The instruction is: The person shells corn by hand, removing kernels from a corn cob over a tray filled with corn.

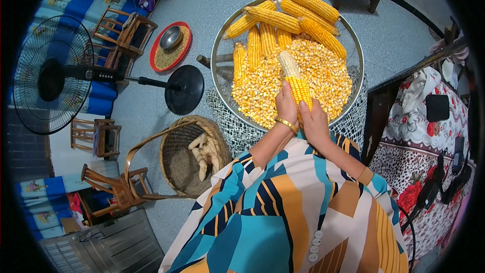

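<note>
Both my hands hold one corn cob (299, 90) over a wide round metal tray (215, 50). Its far end is stripped to the pale core, while yellow kernels cover the part nearer me. My left hand (287, 106), with a gold bangle at the wrist, wraps round the cob's left side. On its right side my right hand (314, 119) is closed, the thumb lying along the kernels. Loose corn kernels (328, 78) fill much of the tray. Several whole corn cobs (273, 18) are piled along its far and left sides.
Left of me stands a wicker basket (172, 164) with a tall handle and bare cobs (204, 154) inside. Beyond it are a standing fan (50, 74), wooden chairs (103, 136) and a red tray (153, 55) of grain with a metal bowl. At right is a cloth-covered table (404, 159).
</note>
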The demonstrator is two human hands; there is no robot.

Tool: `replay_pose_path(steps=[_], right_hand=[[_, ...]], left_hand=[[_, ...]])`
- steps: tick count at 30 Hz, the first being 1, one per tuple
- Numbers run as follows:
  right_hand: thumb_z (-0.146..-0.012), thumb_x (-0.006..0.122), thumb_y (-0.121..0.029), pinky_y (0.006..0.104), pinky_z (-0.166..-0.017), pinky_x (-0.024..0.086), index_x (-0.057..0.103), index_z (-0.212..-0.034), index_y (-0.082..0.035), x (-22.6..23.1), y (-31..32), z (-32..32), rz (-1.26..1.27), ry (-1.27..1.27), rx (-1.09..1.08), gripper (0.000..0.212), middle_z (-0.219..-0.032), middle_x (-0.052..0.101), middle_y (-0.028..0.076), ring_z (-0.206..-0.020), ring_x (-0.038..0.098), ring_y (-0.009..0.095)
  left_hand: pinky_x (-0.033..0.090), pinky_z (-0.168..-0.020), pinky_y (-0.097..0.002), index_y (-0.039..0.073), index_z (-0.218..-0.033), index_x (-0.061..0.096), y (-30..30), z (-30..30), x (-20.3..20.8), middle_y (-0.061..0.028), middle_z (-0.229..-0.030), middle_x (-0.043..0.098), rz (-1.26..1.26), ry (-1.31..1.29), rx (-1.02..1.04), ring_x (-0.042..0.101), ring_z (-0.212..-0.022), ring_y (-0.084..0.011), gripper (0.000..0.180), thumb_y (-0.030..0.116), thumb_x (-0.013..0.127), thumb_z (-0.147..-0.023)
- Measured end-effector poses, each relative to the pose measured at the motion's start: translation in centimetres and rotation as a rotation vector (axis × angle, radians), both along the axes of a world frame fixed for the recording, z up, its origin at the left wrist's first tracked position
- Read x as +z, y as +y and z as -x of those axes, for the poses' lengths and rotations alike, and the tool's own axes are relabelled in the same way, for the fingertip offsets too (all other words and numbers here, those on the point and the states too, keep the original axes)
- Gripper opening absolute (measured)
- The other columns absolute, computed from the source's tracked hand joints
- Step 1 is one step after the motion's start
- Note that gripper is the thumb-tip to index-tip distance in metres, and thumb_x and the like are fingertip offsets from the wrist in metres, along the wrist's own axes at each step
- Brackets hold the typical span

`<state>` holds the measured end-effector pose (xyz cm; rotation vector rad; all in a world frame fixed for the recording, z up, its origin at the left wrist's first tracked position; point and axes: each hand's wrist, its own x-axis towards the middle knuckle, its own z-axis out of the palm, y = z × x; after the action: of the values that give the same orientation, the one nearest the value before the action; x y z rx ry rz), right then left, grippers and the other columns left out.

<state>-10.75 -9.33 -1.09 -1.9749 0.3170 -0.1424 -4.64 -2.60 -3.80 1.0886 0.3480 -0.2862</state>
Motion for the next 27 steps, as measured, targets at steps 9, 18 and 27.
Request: replay_pose_path(steps=[9,18,27], right_hand=[[-0.088,0.041,-0.039,0.0434,-0.062,0.045,0.045,-0.099,0.010,0.1,0.2,0.0,0.006,0.016,0.032,0.051,-0.076,0.057,0.028,-0.073,0.058,0.040],[-0.089,0.040,-0.037,0.0396,-0.060,0.041,0.047,-0.089,0.004,-0.5,-0.5,-0.1,-0.080,0.051,0.006,0.042,-0.072,0.056,0.022,-0.068,0.056,0.034],[-0.090,0.038,-0.042,0.0234,-0.035,0.031,0.049,-0.093,-0.006,-0.7,-0.9,-0.3,-0.559,0.175,0.009,0.038,-0.060,0.048,0.003,-0.043,0.041,0.011]], left_hand=[[0.049,-0.060,-0.0353,0.002,-0.101,0.047,0.6,-0.5,1.1,-0.0111,-0.085,0.055,0.161,0.141,0.013,0.057,-0.071,-0.0211,0.049,0.045,0.026,-0.091],[0.051,-0.064,-0.0366,0.003,-0.103,0.045,0.4,-2.0,0.4,-0.0123,-0.086,0.054,0.148,0.030,-0.087,0.059,-0.072,-0.0246,0.052,0.050,0.029,-0.089],[0.049,-0.073,-0.0340,0.004,-0.108,0.046,1.5,-1.2,-0.3,-0.0098,-0.093,0.056,0.365,0.181,-0.051,0.058,-0.084,-0.0212,0.042,0.041,0.037,-0.091]])
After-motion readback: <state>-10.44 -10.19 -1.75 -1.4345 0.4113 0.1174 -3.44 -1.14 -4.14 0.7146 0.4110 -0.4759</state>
